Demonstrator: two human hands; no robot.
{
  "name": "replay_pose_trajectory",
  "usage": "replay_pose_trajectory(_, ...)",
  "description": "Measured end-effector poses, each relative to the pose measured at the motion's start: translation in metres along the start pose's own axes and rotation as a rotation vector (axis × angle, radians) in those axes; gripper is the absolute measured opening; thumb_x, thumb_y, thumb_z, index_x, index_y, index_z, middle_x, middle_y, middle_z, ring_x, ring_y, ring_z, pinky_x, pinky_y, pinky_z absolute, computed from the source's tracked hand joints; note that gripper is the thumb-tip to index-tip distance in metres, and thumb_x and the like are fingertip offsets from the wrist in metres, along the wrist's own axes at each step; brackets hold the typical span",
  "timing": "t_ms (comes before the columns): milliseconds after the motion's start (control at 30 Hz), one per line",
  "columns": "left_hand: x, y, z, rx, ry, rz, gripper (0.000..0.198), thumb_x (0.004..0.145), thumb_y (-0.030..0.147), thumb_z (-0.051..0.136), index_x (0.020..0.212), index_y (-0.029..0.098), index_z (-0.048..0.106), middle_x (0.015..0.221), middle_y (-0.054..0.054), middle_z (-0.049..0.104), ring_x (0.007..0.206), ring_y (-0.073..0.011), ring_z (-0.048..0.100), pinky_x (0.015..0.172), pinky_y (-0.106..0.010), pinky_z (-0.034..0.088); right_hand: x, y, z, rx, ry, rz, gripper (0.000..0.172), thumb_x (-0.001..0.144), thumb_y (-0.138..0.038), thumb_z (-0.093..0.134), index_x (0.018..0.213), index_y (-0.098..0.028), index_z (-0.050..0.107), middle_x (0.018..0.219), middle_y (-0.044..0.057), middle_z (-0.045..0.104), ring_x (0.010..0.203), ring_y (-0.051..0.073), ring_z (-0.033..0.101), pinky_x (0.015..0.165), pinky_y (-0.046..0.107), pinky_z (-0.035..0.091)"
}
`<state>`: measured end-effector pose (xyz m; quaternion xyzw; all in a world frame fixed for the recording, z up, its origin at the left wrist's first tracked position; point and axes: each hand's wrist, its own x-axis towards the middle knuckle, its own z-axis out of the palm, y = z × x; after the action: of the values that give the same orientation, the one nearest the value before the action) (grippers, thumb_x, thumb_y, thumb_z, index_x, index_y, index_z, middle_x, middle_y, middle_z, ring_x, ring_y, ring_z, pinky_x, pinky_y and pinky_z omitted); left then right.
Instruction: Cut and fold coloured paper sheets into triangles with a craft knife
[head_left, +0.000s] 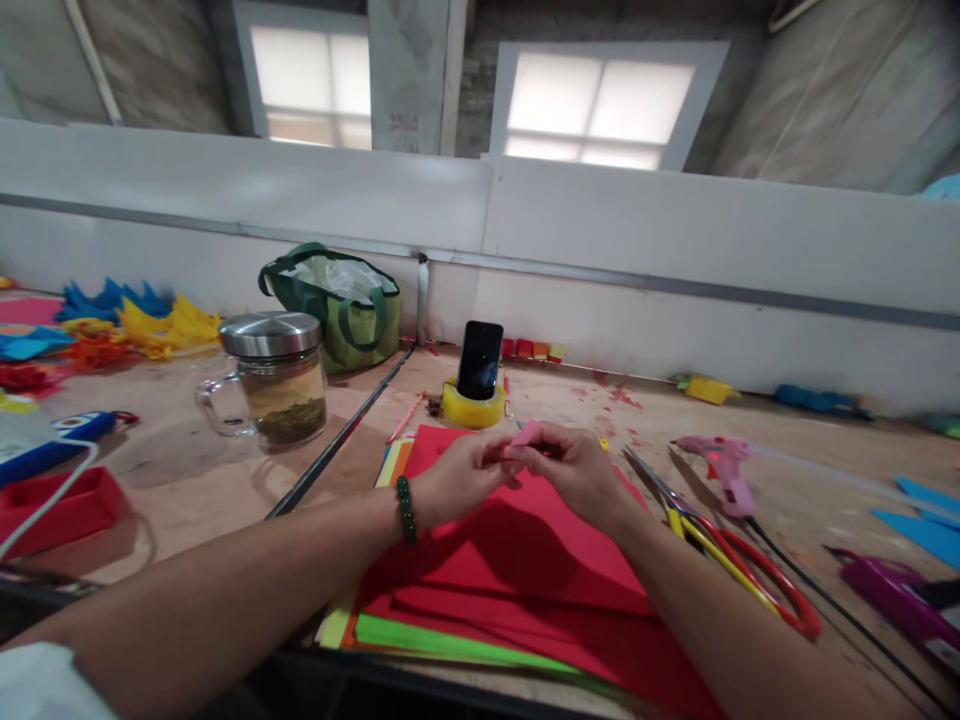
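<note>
My left hand (466, 472), below which a dark green bead bracelet (405, 508) circles the wrist, pinches one side of a small pink piece of folded paper (528, 433). The fingers of my right hand (583, 470) are closed on its other side, so the two hands meet over it. Part of the piece is hidden behind the fingers. Both hands are above a stack of coloured paper sheets (517, 600), red on top, with green, orange and yellow edges showing beneath.
Right of the stack lie scissors (739, 570), a pink glue gun (724, 462) and a purple tool (896, 600). A phone (480, 360) leans upright on a yellow tape roll (472, 405). Left stand a glass tea mug (281, 395), a green bag (349, 315) and a red box (64, 508).
</note>
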<state>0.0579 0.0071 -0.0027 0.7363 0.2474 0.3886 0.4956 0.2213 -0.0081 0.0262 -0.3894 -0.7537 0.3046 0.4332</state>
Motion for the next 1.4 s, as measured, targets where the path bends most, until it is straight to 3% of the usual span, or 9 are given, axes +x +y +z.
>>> replay_pose_trajectory(100, 0.0, 0.0, -0.001, 0.057, -0.056, -0.026, 0.02, 0.089, 0.024, 0.041, 0.081, 0.013, 0.056, 0.075, -0.003, 0.06, 0.068, -0.0137, 0.063, 0.066, -0.026, 0.05, 0.0, 0.001, -0.003, -0.021, -0.021, -0.018, 0.02, 0.08, -0.031, 0.062, 0.065, -0.017, 0.066, 0.055, -0.003, 0.057, 0.053, 0.01, 0.051, 0.052, 0.023, 0.039)
replay_pose_trajectory(367, -0.006, 0.008, -0.002, 0.196, -0.037, -0.08, 0.018, 0.091, 0.023, 0.034, 0.08, 0.017, 0.047, 0.061, 0.002, 0.055, 0.051, -0.0103, 0.053, 0.053, -0.021, 0.044, 0.0, 0.004, -0.005, -0.121, 0.001, -0.078, 0.016, 0.082, -0.027, 0.06, 0.072, -0.016, 0.066, 0.065, 0.001, 0.067, 0.061, 0.013, 0.06, 0.058, 0.024, 0.048)
replay_pose_trajectory(600, -0.007, 0.01, -0.002, 0.264, 0.03, -0.105, 0.024, 0.09, 0.023, 0.037, 0.068, 0.018, 0.047, 0.054, 0.003, 0.052, 0.048, -0.0091, 0.049, 0.05, -0.019, 0.038, -0.003, 0.004, -0.001, -0.368, 0.094, -0.255, 0.014, 0.083, -0.019, 0.057, 0.072, -0.017, 0.066, 0.066, 0.001, 0.066, 0.06, 0.012, 0.06, 0.055, 0.023, 0.046)
replay_pose_trajectory(733, -0.007, 0.011, -0.002, 0.203, 0.05, -0.123, 0.031, 0.09, 0.027, 0.035, 0.064, 0.017, 0.047, 0.053, 0.002, 0.052, 0.046, -0.0088, 0.05, 0.048, -0.019, 0.038, -0.009, 0.006, 0.002, -0.561, 0.131, -0.429, 0.016, 0.086, -0.015, 0.052, 0.088, -0.017, 0.068, 0.077, 0.005, 0.065, 0.067, 0.014, 0.06, 0.06, 0.025, 0.047)
replay_pose_trajectory(967, -0.005, 0.011, 0.003, -0.018, 0.057, -0.141, 0.028, 0.088, 0.033, 0.032, 0.07, 0.017, 0.045, 0.061, 0.0, 0.056, 0.048, -0.0107, 0.058, 0.046, -0.02, 0.044, -0.014, 0.0, 0.006, -0.895, 0.073, -0.632, 0.022, 0.091, -0.013, 0.044, 0.093, -0.014, 0.066, 0.076, 0.009, 0.063, 0.071, 0.019, 0.057, 0.063, 0.03, 0.046)
replay_pose_trajectory(1200, -0.005, 0.01, 0.004, -0.118, 0.071, -0.101, 0.033, 0.086, 0.045, 0.04, 0.07, 0.017, 0.045, 0.061, 0.0, 0.055, 0.049, -0.0117, 0.058, 0.047, -0.022, 0.046, -0.015, -0.005, 0.007, -1.0, 0.084, -0.726, 0.022, 0.093, -0.014, 0.043, 0.093, -0.015, 0.064, 0.074, 0.008, 0.063, 0.07, 0.018, 0.056, 0.064, 0.03, 0.047)
replay_pose_trajectory(1400, -0.003, 0.01, 0.003, -0.148, 0.065, -0.058, 0.022, 0.083, 0.036, 0.042, 0.072, 0.017, 0.045, 0.066, 0.001, 0.051, 0.059, -0.0123, 0.056, 0.056, -0.024, 0.049, -0.015, -0.006, 0.007, -1.001, 0.079, -0.725, 0.018, 0.089, -0.011, 0.047, 0.094, -0.011, 0.064, 0.075, 0.008, 0.062, 0.068, 0.017, 0.057, 0.061, 0.029, 0.046)
